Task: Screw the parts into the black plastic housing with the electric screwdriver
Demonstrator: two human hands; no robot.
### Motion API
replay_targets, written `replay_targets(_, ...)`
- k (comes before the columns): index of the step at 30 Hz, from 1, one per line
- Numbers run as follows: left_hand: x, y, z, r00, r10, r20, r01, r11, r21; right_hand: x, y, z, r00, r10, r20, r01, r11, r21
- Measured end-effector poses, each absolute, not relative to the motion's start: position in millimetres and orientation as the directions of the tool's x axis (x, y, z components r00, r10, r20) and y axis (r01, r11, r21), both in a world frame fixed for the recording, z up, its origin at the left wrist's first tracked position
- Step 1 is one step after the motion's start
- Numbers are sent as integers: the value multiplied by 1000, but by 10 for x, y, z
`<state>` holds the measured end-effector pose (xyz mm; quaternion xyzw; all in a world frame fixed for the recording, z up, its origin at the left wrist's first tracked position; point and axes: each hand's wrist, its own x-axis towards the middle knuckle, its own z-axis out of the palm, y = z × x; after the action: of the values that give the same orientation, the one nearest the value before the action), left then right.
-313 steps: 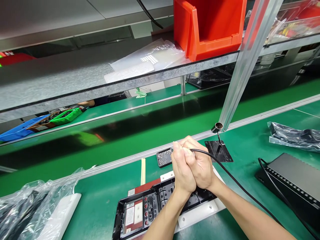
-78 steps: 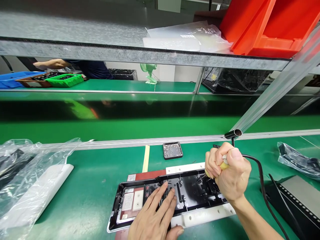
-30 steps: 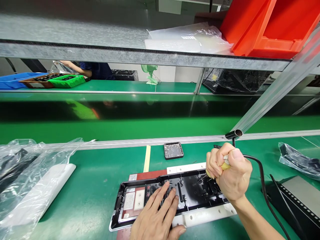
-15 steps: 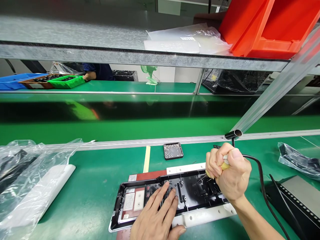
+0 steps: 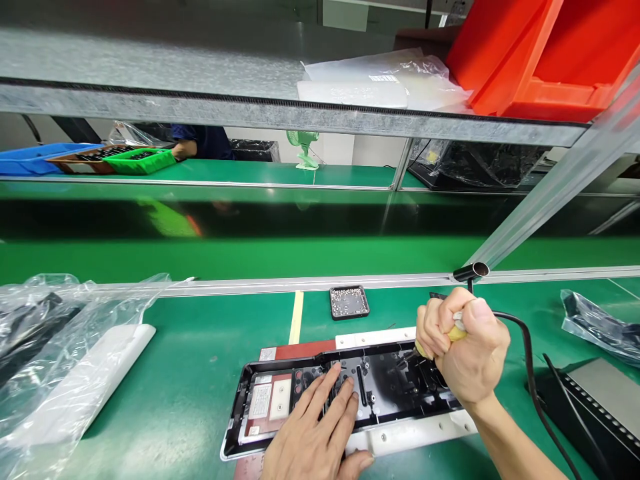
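green bench surface (image 5: 190,400), extending beneath and around the black housing (image 5: 387,373). black housing: ribbed interior facing up, long axis running left to right across the front of the body, right end slightly farther away. white bars (image 5: 417,433) along its near and far long sides, toward the right half. left hand (image 5: 313,433): laid across its middle from the near side, flat and outstretched, grasping nothing; nearer of the two to its centre. right hand (image 5: 467,350): above its right end, clenched round a yellow-handled tool (image 5: 457,333) slanting down and leftward into the right half, tip contact not discernible. small tray (image 5: 354,304), loaded with metal parts (image 5: 338,307): just beyond its far side, apart from the white bars.
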<state>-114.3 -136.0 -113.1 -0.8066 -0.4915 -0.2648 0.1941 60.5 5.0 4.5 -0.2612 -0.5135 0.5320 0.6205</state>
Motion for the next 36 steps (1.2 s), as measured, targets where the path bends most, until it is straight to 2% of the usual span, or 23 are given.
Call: replay_targets(36, -1150, -1299, -1106, 375, 655, 656, 892, -448, -63, 637, 46, 17, -157, 913, 377, -374, 298, -878)
